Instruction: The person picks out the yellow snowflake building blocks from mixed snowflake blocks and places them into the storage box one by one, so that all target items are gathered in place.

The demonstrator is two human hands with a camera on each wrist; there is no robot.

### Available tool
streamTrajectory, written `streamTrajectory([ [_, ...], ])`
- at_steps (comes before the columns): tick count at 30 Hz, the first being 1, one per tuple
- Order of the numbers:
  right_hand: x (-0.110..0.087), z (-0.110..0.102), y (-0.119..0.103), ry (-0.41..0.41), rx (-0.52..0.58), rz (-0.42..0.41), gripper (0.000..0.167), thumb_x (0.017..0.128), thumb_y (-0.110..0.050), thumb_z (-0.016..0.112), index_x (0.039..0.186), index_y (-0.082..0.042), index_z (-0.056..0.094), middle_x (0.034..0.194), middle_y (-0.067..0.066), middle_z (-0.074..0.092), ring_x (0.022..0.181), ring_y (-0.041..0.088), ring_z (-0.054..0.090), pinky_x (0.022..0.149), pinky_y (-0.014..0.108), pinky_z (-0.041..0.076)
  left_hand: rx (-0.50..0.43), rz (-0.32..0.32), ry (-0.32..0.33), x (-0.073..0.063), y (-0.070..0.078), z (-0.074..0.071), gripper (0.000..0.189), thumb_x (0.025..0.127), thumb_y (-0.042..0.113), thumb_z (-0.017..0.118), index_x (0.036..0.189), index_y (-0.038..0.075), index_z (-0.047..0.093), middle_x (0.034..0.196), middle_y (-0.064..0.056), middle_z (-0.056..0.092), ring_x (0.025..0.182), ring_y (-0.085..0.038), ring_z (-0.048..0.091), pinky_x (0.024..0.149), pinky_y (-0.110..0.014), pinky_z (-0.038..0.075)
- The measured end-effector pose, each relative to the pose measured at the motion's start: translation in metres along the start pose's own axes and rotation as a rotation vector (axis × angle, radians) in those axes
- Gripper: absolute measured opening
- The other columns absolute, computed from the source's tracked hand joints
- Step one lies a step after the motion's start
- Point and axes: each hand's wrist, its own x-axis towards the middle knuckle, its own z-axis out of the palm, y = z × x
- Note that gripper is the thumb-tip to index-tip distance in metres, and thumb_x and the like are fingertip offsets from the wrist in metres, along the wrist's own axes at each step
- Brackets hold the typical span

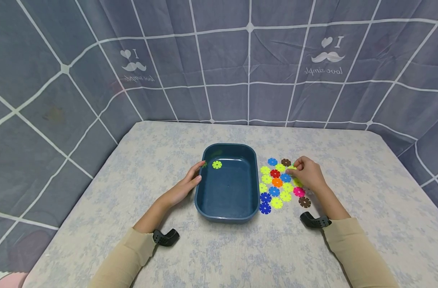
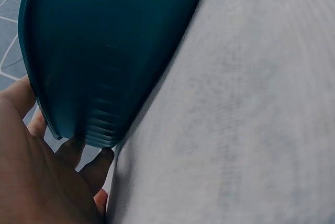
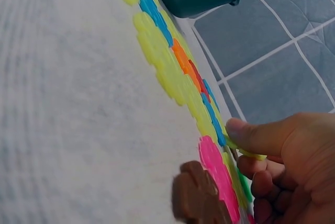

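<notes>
A dark teal plastic basin (image 1: 227,188) stands on the table, with one yellow-green notched plastic disc (image 1: 217,164) inside near its far left corner. My left hand (image 1: 183,187) touches the basin's left side, its fingers fairly straight against the rim and outer wall; some fingertips are hidden in the left wrist view. To the right of the basin, my right hand (image 1: 308,174) pinches a yellow-green disc (image 3: 251,153) between thumb and index finger, at the far right of a group of flat discs. Near that hand lie a pink disc (image 3: 215,171) and a brown disc (image 3: 196,192).
Several more discs lie close together beside the basin, among them an orange disc (image 1: 277,182), a red disc (image 1: 275,173) and a dark blue disc (image 1: 265,208). A pale floral cloth (image 1: 219,256) covers the table. A grey checked curtain (image 1: 226,60) hangs behind.
</notes>
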Motion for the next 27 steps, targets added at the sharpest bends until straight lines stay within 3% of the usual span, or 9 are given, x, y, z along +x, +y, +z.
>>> streamTrajectory([
  [10, 0.001, -0.002, 0.001, -0.023, 0.044, -0.012, 0.032, 0.090, -0.021, 0.073, 0.097, 0.001, 0.051, 0.070, 0.006, 0.047, 0.058, 0.020, 0.044, 0.050, 0.026, 0.038, -0.007, 0.000, -0.006, 0.001, 0.000, -0.001, 0.054, 0.109, 0.021, 0.029, 0.158, 0.021, 0.008, 0.163, -0.006, 0.001, 0.148, -0.029, -0.002, 0.114, -0.058, 0.010],
  [27, -0.001, -0.010, -0.011, -0.024, 0.108, -0.037, 0.037, 0.090, -0.028, 0.073, 0.100, 0.002, 0.053, 0.069, 0.004, 0.050, 0.061, 0.020, 0.046, 0.054, 0.030, 0.041, 0.002, -0.007, 0.008, 0.000, 0.000, 0.001, 0.054, 0.109, 0.021, 0.030, 0.158, 0.020, 0.009, 0.163, -0.007, 0.002, 0.148, -0.029, -0.001, 0.115, -0.057, 0.010],
])
